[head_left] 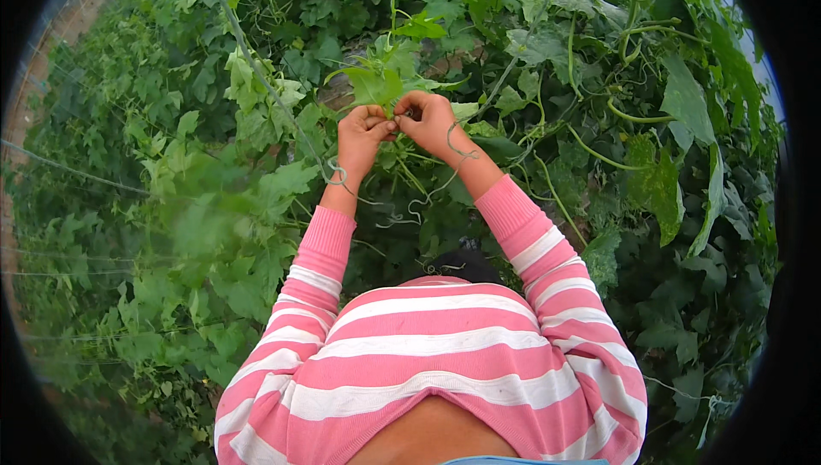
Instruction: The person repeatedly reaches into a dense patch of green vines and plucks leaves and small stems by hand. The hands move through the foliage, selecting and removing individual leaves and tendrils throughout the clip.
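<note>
My left hand point(361, 134) and my right hand point(434, 125) meet at the upper middle, fingertips touching. Both are closed in a pinch on a leafy vine shoot point(377, 86), whose bright green leaves rise just above the fingers. Exactly where the fingertips grip the stem is partly hidden. A grey-green string point(272, 88) slants down from the upper left to my left wrist, its curled end lying there. Another string point(522, 48) comes down from the upper right behind my right hand. A loose, wavy string end point(451, 176) dangles by my right wrist.
Dense climbing foliage point(231, 183) surrounds my arms. Several slender, curved green fruits or stems point(599, 150) hang at the right, near large drooping leaves point(687, 101). Thin lines point(73, 165) cross the left side. Bare soil point(77, 20) shows at the far left edge.
</note>
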A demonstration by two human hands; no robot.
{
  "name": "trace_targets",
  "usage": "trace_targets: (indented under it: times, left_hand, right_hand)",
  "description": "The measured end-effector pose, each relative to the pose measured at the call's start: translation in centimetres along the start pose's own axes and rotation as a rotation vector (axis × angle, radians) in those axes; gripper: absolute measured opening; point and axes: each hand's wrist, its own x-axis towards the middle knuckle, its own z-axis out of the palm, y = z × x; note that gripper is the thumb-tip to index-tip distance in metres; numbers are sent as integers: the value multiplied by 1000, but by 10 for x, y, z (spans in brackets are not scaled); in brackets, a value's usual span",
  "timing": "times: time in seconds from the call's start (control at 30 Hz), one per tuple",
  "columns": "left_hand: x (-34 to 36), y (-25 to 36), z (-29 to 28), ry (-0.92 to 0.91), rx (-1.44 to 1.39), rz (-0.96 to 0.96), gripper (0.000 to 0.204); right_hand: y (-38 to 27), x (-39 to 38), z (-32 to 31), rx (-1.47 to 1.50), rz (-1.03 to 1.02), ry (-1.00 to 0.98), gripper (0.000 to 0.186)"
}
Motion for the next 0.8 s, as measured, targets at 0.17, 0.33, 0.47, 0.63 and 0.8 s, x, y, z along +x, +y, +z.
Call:
trace_targets:
  times: [0.17,0.33,0.47,0.63,0.8]
  left_hand:
    - [1,0,5,-54,-9,16,14]
    - [-2,-1,3,26,-24,-7,12]
    - [2,-5,-3,15,-92,16,17]
    - [6,-10,5,-65,-130,29,22]
    - [10,-9,14,-41,-172,17,24]
  right_hand:
    - [-10,-3,-3,-345,-207,104,12]
    - [-27,-13,-57,272,320,-323,11]
    - [-52,-32,-104,-200,114,-420,19]
    - [-115,-39,-109,585,-149,-63,41]
    - [-121,-56,-83,1315,-33,-386,27]
